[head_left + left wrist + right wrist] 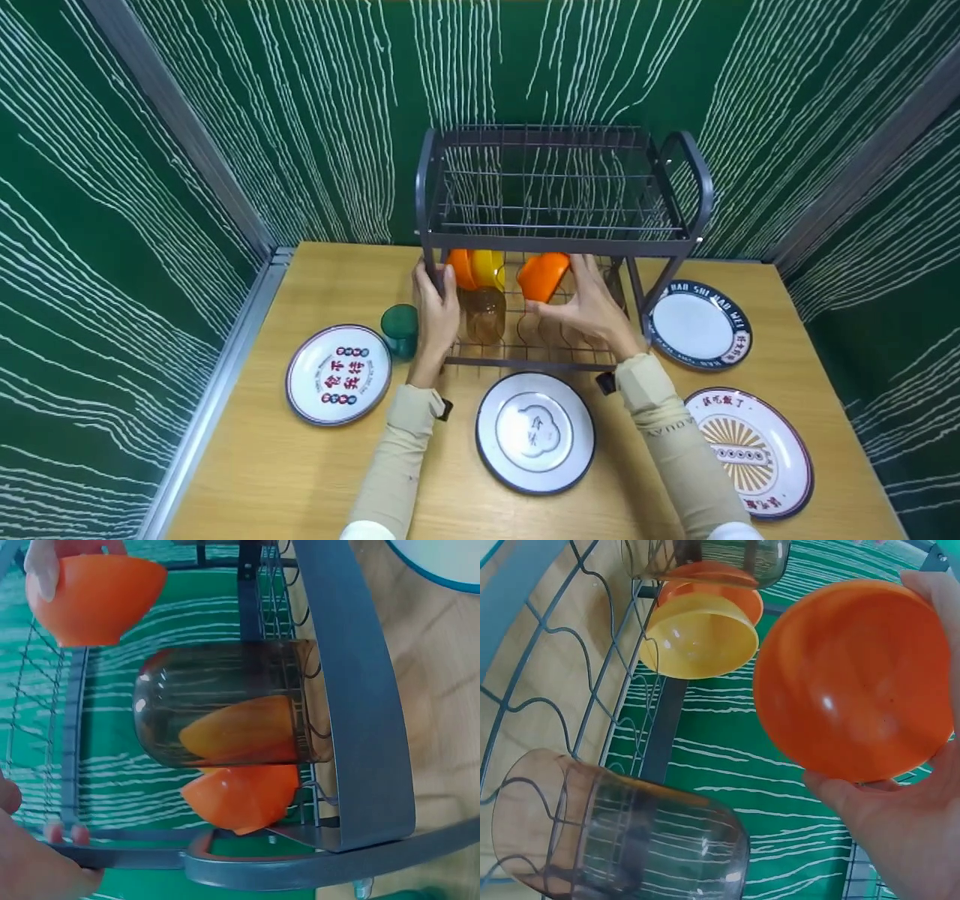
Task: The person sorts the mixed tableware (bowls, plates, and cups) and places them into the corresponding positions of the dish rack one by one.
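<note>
My left hand [437, 315] grips the left upright of a dark two-tier dish rack [555, 245]; in the left wrist view its fingers curl round the metal frame. My right hand [589, 307] reaches into the lower tier and holds an orange bowl [543, 276] by its edge. That bowl is tilted on its side, its hollow facing the right wrist camera [855, 682]. Left of it on the lower tier, a yellow bowl [489, 268] and another orange bowl [461, 268] lean together. A brown glass [485, 315] stands upside down before them, and a second brown glass [652, 840] shows below the held bowl.
A green glass [400, 330] and a white plate with red writing [338, 375] lie left of the rack. In front is a blue-rimmed plate [535, 433]. Two plates, one dark-rimmed [700, 324] and one sunburst-patterned [754, 454], lie right. The upper tier [555, 202] overhangs the hands.
</note>
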A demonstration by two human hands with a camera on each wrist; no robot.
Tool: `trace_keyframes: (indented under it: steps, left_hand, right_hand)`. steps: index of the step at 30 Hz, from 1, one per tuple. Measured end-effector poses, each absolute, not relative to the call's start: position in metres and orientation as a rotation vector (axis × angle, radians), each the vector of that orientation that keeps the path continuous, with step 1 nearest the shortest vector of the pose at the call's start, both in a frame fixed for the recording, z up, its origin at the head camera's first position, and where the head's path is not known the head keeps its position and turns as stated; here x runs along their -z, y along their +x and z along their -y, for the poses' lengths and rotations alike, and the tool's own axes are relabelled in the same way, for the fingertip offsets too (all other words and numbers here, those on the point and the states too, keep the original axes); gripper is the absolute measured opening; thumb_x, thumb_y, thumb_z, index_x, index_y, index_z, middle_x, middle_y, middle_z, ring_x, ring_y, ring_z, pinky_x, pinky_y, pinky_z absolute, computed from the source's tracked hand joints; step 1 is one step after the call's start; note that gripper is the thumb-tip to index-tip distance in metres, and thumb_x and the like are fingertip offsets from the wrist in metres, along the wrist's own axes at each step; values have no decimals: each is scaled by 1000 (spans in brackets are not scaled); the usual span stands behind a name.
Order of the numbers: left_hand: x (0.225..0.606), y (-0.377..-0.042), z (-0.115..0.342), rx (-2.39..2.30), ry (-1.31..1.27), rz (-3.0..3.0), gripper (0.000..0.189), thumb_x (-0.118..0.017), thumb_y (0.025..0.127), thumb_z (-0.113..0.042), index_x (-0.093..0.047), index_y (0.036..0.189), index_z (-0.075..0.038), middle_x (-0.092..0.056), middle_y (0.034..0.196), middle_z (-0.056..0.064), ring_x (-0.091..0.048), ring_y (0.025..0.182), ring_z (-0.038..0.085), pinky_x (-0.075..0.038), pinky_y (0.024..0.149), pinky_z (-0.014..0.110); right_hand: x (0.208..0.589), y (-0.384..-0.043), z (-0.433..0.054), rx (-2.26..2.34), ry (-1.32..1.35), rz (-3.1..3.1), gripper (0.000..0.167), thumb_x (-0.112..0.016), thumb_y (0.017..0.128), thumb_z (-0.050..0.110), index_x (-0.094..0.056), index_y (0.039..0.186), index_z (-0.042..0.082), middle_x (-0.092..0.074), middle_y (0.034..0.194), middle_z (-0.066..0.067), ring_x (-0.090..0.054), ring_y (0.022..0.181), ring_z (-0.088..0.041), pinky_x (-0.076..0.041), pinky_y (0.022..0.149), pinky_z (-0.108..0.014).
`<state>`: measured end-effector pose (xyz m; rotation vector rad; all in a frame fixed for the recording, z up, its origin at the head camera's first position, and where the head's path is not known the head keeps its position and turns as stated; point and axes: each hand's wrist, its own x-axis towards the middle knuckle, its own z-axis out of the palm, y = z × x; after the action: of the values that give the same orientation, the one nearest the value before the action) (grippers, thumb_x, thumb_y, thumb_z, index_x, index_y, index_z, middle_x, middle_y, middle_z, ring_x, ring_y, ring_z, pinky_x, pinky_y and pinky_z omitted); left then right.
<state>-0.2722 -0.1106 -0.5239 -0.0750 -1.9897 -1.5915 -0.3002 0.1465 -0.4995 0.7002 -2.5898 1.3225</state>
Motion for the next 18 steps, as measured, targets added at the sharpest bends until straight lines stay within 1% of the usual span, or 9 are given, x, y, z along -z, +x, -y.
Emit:
trace_keyframes:
  steps: [2, 3, 6, 9, 11, 14, 16, 18]
  left_hand:
    - [525, -279, 114, 1635, -77, 1991, 27, -47, 111, -16, -46, 130, 3, -54, 110, 19, -53, 99, 30, -47, 88, 36]
    - [527, -282, 115, 1665, -78, 1993, 24, -45, 111, -16, -48, 126, 3, -54, 106, 17, -54, 96, 30, -47, 84, 34]
    - [532, -289, 118, 1717, -77, 2014, 19, -40, 113, -17, -49, 116, 0, -51, 94, 13, -52, 87, 33, -43, 76, 30]
    - [537, -291, 118, 1749, -75, 2037, 17, -38, 114, -17, -47, 114, -2, -46, 88, 8, -49, 79, 31, -39, 70, 28]
    - [539, -291, 117, 1752, -79, 2043, 18, -37, 114, -18, -46, 116, -3, -42, 87, 7, -45, 78, 26, -36, 69, 29]
    - [540, -290, 116, 1740, -81, 2037, 20, -37, 114, -20, -46, 120, -3, -42, 90, 7, -45, 83, 21, -37, 74, 30]
    - [541, -290, 116, 1719, -81, 2030, 22, -37, 114, -19, -46, 123, -2, -42, 94, 8, -47, 90, 20, -39, 79, 32]
    - [541, -289, 116, 1710, -74, 2031, 23, -36, 114, -18, -47, 125, -1, -44, 96, 8, -49, 95, 22, -41, 83, 34]
  right_hand:
    - [501, -305, -145, -1351, 705, 2581, 113, -87, 79, 47, -13, 164, 37, -28, 162, -7, -36, 144, -30, -28, 116, -66]
    - [502, -308, -144, -1364, 708, 2571, 114, -87, 79, 47, -12, 164, 36, -31, 160, -6, -39, 142, -28, -30, 117, -63]
    - [505, -315, -142, -1399, 720, 2554, 114, -88, 80, 46, -13, 164, 35, -36, 155, -6, -44, 135, -25, -35, 116, -59]
    - [508, -319, -139, -1444, 717, 2533, 108, -87, 81, 45, -17, 163, 34, -37, 154, -2, -46, 133, -22, -40, 114, -54]
    - [509, -322, -137, -1487, 731, 2500, 104, -87, 83, 40, -20, 162, 35, -38, 155, 0, -48, 132, -21, -42, 113, -52]
    - [509, -326, -133, -1540, 757, 2450, 97, -87, 83, 35, -26, 159, 35, -41, 153, 4, -49, 131, -19, -45, 111, -49]
    - [509, -329, -130, -1547, 760, 2437, 92, -88, 83, 32, -32, 157, 30, -45, 150, 2, -51, 129, -19, -46, 110, -48]
    - [510, -330, -127, -1539, 740, 2441, 90, -88, 83, 32, -34, 154, 22, -46, 149, -1, -52, 127, -20, -46, 110, -47]
